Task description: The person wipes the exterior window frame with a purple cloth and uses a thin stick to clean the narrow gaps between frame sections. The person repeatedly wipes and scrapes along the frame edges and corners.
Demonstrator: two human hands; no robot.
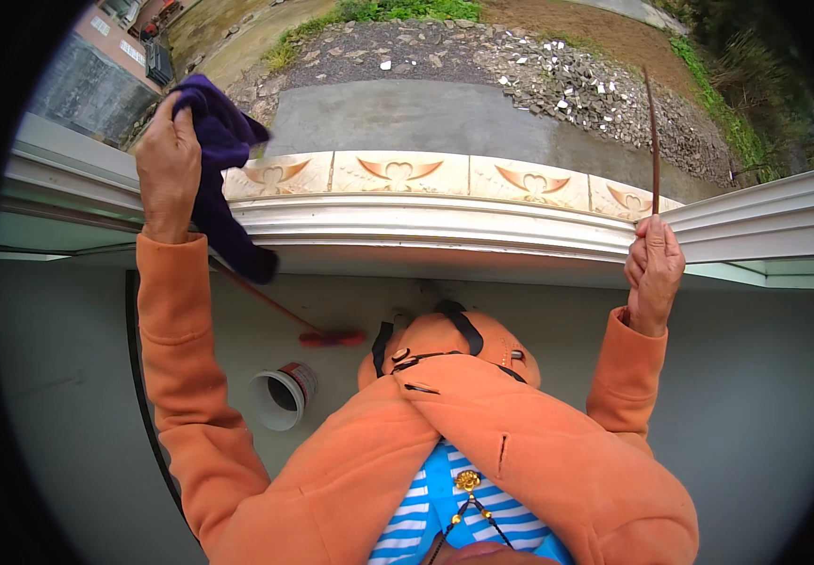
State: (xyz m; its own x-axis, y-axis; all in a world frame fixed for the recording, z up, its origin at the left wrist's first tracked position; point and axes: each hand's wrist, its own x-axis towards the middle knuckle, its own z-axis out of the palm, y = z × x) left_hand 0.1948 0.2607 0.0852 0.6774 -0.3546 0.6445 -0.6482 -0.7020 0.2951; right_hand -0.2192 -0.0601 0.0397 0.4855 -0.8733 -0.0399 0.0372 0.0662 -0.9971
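Observation:
My left hand (168, 169) is raised at the left side of a window opening, closed on a dark purple cloth (221, 132). The cloth hangs loosely in front of the white window frame (360, 217), and its lower end dangles inside. On the right, my right hand (654, 268) grips the lower end of a thin brown stick (653, 141). That stick points up and outward past the frame, next to the right-hand window track (756, 212). The two hands are well apart.
A patterned tile ledge (398, 174) runs outside the frame. Below on the floor stand a white bucket (262, 400) and a long-handled red broom or brush (332, 338). Outside lie grey concrete paving (388, 118) and a rubble heap (605, 89).

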